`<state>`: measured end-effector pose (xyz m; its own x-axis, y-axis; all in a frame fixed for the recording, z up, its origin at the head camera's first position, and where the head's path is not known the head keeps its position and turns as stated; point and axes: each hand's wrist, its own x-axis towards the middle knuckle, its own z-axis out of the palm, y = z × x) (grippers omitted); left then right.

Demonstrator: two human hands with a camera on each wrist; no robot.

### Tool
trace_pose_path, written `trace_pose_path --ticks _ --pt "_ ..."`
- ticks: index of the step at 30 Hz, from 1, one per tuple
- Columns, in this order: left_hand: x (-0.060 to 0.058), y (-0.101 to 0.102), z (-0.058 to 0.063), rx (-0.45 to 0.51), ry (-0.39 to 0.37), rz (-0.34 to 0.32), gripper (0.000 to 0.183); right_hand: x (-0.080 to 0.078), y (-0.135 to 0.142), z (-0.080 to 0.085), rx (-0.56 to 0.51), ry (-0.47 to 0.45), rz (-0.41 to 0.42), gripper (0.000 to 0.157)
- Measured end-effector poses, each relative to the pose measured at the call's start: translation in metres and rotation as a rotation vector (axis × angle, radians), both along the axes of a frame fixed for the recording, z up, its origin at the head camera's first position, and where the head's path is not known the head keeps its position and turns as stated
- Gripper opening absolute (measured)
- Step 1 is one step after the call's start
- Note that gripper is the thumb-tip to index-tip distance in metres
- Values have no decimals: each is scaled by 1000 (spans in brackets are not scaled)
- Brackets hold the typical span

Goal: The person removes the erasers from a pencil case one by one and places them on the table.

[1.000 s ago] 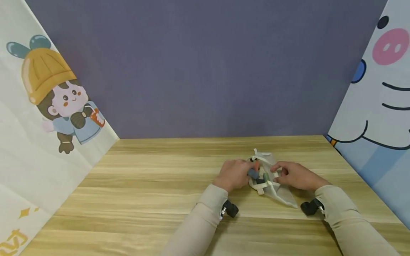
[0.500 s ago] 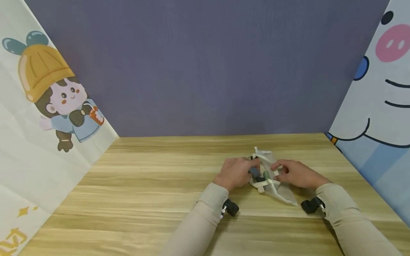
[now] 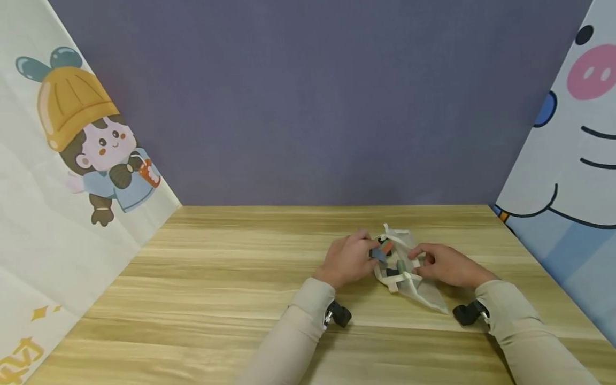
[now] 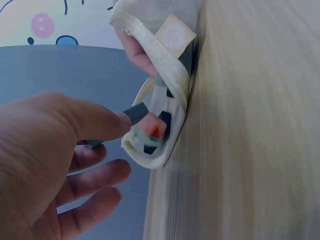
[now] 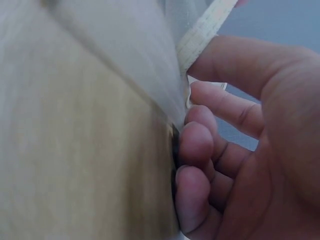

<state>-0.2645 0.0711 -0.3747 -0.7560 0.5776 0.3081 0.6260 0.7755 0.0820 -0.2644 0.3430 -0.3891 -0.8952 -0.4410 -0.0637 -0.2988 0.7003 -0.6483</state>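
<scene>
A white mesh bag (image 3: 425, 295) with cream cloth trim lies on the table, its mouth facing my left hand (image 3: 346, 260). Between thumb and fingers that hand pinches a small dark grey flat block (image 4: 136, 113), held at the bag's mouth; its other fingers are loosely bent. My right hand (image 3: 447, 263) grips the bag's far edge, with the thumb against the cream trim (image 5: 204, 40). Inside the bag show an orange piece (image 3: 387, 246), a green piece (image 3: 401, 266) and black parts. A light wooden square (image 4: 175, 36) with a round mark shows beyond the trim.
The wood-grain table (image 3: 216, 299) stretches away to the left and front. A grey-purple panel (image 3: 308, 107) stands at its back edge. Printed cartoon sheets flank it on the left (image 3: 43, 214) and right (image 3: 572, 214). Each wrist bears a small black camera (image 3: 340, 314).
My left hand has drawn back slightly left from the bag's mouth with the grey block, and the orange piece shows again. The right hand stays at the bag's edge.
</scene>
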Motion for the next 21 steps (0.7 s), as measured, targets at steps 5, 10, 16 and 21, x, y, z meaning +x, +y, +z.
trace_pose_path --ticks 5,10,16,21 --pt "-1 -9 -1 49 -6 -2 34 -2 -1 -1 6 13 4 36" --pt "0 -12 1 54 -26 8 31 -1 -1 -2 3 27 12 37" --pt "1 -13 3 29 -37 5 30 -2 0 -3 -1 26 14 37" --pt "1 -17 3 23 -55 19 21 -1 -1 -2 6 26 11 36"
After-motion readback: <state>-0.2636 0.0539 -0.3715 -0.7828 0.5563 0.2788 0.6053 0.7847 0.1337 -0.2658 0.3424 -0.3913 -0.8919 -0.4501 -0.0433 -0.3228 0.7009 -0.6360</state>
